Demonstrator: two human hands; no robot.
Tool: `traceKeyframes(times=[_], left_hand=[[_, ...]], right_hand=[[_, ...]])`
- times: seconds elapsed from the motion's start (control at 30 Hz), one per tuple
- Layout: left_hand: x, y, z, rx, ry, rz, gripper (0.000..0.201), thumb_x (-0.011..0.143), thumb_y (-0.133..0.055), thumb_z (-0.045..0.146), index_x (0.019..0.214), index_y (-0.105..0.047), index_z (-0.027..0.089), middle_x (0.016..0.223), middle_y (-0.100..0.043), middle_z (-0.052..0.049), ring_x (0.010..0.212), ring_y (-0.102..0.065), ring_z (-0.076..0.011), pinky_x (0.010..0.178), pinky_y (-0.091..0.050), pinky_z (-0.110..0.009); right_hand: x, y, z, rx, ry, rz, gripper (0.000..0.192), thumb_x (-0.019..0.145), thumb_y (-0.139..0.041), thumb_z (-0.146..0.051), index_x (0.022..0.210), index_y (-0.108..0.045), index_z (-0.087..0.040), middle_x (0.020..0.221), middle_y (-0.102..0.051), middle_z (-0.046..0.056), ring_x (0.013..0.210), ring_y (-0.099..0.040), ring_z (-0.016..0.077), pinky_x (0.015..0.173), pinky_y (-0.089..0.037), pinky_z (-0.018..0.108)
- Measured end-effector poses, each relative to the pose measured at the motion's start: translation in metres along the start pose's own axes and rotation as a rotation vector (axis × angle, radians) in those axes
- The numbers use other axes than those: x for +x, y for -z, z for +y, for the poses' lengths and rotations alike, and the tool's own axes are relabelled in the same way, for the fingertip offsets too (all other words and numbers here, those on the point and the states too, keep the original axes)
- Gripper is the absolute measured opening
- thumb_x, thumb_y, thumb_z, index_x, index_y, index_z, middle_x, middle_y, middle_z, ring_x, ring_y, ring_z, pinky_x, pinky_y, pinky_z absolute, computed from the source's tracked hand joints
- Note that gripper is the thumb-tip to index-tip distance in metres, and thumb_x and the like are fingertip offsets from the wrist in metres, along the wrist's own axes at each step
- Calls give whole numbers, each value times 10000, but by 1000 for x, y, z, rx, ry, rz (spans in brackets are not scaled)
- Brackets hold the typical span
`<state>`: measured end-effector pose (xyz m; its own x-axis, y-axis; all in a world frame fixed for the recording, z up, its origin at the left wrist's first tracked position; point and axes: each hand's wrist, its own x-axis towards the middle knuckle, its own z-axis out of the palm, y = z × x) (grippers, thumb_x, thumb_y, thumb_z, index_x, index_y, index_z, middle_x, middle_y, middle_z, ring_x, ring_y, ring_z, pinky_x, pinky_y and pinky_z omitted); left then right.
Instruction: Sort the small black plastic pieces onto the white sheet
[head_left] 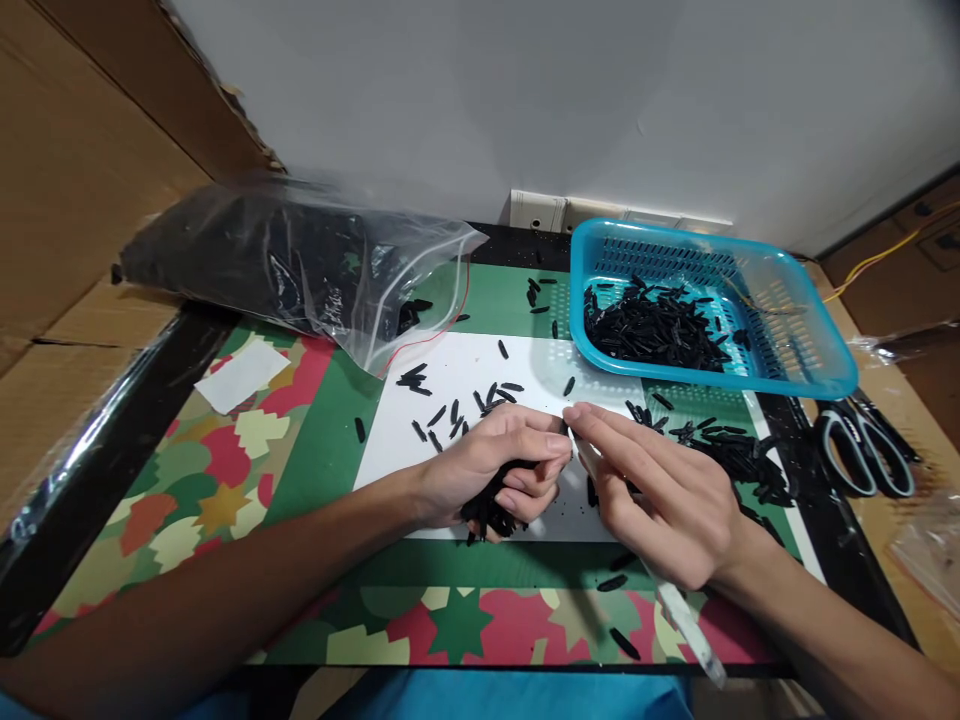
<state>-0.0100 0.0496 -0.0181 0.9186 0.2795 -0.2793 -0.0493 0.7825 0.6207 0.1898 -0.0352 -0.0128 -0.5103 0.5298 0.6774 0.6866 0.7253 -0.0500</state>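
The left hand (491, 468) is clenched around a bunch of small black pieces (491, 510) over the white sheet (465, 375). The right hand (660, 490) grips a thin white tool (686, 620), its tip meeting the left fingertips; the blue basket (810, 350) sits beyond

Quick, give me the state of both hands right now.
Left hand: closed around a bunch of small black elongated pieces.
Right hand: closed on a slim white pen-like tool, its tip meeting the left fingertips.

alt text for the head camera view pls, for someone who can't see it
A person's left hand grips a bunch of small black pieces over a white sheet, while the right hand holds a thin white tool. Behind sit a blue basket and a plastic bag of more pieces.
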Motion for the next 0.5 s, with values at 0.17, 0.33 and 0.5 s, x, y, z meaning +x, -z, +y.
traceKeyframes(times=[0.17,0.33,0.5], left_hand=[[2,0,-3,9,-53,38,338,994,-547,298,691,-507,154,523,-333,80,429,-306,-41,414,-247,-135],[3,-1,-8,79,-88,109,330,995,-603,385,774,-452,191,545,-383,92,435,-276,-34,421,-265,-127],[3,-3,-10,115,-96,164,362,1019,-540,421,772,-379,210,549,-395,92,428,-286,-34,423,-258,-135]], right_hand=[[3,0,3,-116,40,-48,141,854,-614,6,832,-598,-132,1222,-731,278,1215,-700,365,961,-641,422],[6,3,5,-199,57,-78,179,938,-544,-57,812,-585,-178,1184,-771,197,1125,-746,305,885,-651,400],[8,5,4,-205,62,-95,188,964,-507,-87,823,-586,-182,1154,-780,193,1071,-758,301,852,-645,418]])
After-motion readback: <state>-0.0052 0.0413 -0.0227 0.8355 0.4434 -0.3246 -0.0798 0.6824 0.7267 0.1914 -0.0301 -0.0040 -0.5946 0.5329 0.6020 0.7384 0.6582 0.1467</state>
